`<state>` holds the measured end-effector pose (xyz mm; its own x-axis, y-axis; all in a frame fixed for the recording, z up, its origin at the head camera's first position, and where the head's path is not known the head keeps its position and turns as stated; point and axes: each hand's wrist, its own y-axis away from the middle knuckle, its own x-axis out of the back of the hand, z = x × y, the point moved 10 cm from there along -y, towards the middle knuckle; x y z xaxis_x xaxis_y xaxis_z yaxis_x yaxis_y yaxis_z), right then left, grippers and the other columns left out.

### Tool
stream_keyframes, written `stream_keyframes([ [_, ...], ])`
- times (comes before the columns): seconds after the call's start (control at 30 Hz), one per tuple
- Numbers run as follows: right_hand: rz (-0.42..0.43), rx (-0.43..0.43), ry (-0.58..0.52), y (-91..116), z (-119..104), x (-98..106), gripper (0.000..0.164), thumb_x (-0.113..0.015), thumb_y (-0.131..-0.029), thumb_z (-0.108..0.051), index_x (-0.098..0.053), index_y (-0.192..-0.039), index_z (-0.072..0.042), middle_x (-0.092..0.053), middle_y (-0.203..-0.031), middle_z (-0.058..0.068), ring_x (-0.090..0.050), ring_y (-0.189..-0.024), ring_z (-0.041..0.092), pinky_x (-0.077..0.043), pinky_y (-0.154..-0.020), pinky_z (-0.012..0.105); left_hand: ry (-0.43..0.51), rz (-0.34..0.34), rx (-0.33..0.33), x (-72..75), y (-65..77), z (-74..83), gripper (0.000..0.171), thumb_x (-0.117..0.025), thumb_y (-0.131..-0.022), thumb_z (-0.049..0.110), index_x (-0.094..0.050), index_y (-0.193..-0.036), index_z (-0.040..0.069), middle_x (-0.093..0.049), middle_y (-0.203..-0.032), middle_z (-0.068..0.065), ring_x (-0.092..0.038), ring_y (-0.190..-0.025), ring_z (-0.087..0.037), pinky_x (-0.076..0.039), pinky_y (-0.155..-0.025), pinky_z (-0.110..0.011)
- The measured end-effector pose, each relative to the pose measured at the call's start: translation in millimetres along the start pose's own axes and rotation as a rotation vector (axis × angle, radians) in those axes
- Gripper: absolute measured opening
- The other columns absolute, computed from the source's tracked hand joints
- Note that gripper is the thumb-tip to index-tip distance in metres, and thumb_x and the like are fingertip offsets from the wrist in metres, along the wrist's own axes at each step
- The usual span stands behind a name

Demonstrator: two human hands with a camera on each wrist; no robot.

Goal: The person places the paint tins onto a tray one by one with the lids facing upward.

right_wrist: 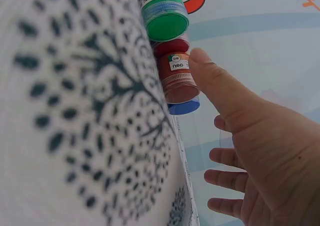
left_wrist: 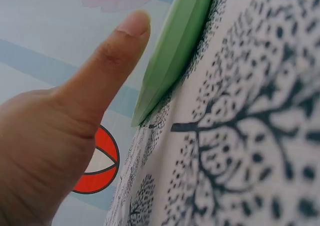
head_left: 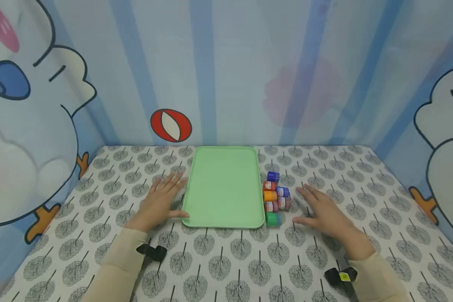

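Observation:
A light green tray (head_left: 223, 188) lies flat on the patterned cloth. My left hand (head_left: 160, 201) is at the tray's left side, fingers spread, thumb tip right at the rim; it holds nothing. To the right of the tray lie several small paint jars on their sides: a green jar (head_left: 273, 219), an orange jar (head_left: 269, 196), a red jar (head_left: 269, 186), a blue jar (head_left: 273, 176) and brownish-red ones such as this jar (right_wrist: 180, 80). My right hand (head_left: 326, 216) is spread just right of the jars, with nothing in it.
The tablecloth (head_left: 219, 268) is white with grey tree prints. Behind the table hangs a blue striped backdrop (head_left: 234, 75) with cartoon figures and a red-and-white ball print. Black straps with small devices (head_left: 152, 252) sit on both wrists.

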<state>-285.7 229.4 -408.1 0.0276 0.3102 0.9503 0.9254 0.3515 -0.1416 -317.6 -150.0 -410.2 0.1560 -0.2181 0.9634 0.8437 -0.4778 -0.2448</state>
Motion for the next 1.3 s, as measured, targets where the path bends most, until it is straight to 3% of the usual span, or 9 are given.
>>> stream_keyframes([
  [0.33, 0.044, -0.021, -0.090, -2.0, 3.1, 2.0, 0.074, -0.071, -0.086, -0.038, -0.041, -0.144, -0.002, -0.046, -0.142, 0.025, -0.044, -0.129, 0.047, -0.037, -0.107, 0.064, 0.054, 0.080, -0.017, 2.3, -1.7, -0.9, 0.094, -0.077, -0.070, 0.050, -0.042, -0.145, 0.008, -0.038, -0.153, -0.014, -0.034, -0.141, -0.037, -0.027, -0.116, -0.060],
  [0.53, 0.079, -0.042, -0.139, -2.5, 1.8, 2.1, 0.065, -0.071, -0.087, -0.030, -0.046, -0.140, 0.000, -0.050, -0.139, 0.025, -0.053, -0.122, 0.043, -0.044, -0.102, 0.059, 0.166, 0.156, -0.031, 3.3, -1.2, -2.4, 0.080, -0.080, -0.070, 0.043, -0.053, -0.136, 0.008, -0.053, -0.141, -0.014, -0.045, -0.132, -0.037, -0.034, -0.111, -0.061],
  [0.67, 0.124, -0.039, -0.170, -1.6, -1.1, 5.2, 0.054, -0.070, -0.088, -0.025, -0.053, -0.133, -0.001, -0.060, -0.128, 0.020, -0.062, -0.108, 0.036, -0.054, -0.091, 0.051, 0.257, 0.217, -0.056, 7.0, 1.8, -0.9, 0.070, -0.082, -0.069, 0.034, -0.059, -0.129, 0.007, -0.058, -0.134, -0.015, -0.051, -0.125, -0.037, -0.040, -0.105, -0.061],
  [0.77, 0.147, -0.008, -0.201, -1.0, -9.7, 8.9, 0.038, -0.070, -0.088, -0.022, -0.062, -0.121, -0.004, -0.067, -0.112, 0.012, -0.065, -0.095, 0.024, -0.058, -0.078, 0.038, 0.312, 0.214, -0.040, 5.1, 2.4, -4.0, 0.064, -0.083, -0.069, 0.032, -0.062, -0.126, 0.009, -0.058, -0.133, -0.014, -0.051, -0.125, -0.036, -0.041, -0.104, -0.060],
  [0.9, 0.122, 0.069, -0.236, -0.8, -28.0, 7.8, 0.025, -0.073, -0.085, -0.022, -0.068, -0.107, -0.010, -0.069, -0.097, 0.001, -0.061, -0.080, 0.009, -0.054, -0.066, 0.023, 0.359, 0.173, -0.001, -3.0, 2.5, -8.5, 0.057, -0.082, -0.073, 0.031, -0.064, -0.123, 0.011, -0.058, -0.133, -0.012, -0.050, -0.125, -0.034, -0.039, -0.107, -0.058],
  [1.1, 0.086, 0.147, -0.185, -1.0, -49.5, 1.9, 0.031, -0.078, -0.079, -0.027, -0.068, -0.104, -0.013, -0.069, -0.095, -0.003, -0.059, -0.076, 0.004, -0.052, -0.064, 0.020, 0.409, 0.150, 0.029, -6.0, 1.0, -11.4, 0.052, -0.082, -0.074, 0.027, -0.065, -0.120, 0.009, -0.059, -0.131, -0.013, -0.051, -0.123, -0.035, -0.039, -0.107, -0.058],
  [1.3, 0.058, 0.116, -0.137, -0.6, -54.5, -2.8, 0.035, -0.078, -0.078, -0.030, -0.066, -0.107, -0.015, -0.067, -0.091, -0.006, -0.055, -0.071, 0.002, -0.045, -0.057, 0.015, 0.395, 0.120, 0.053, -9.7, 0.8, -15.0, 0.052, -0.082, -0.074, 0.029, -0.065, -0.120, 0.011, -0.061, -0.130, -0.012, -0.053, -0.122, -0.034, -0.040, -0.107, -0.059],
])
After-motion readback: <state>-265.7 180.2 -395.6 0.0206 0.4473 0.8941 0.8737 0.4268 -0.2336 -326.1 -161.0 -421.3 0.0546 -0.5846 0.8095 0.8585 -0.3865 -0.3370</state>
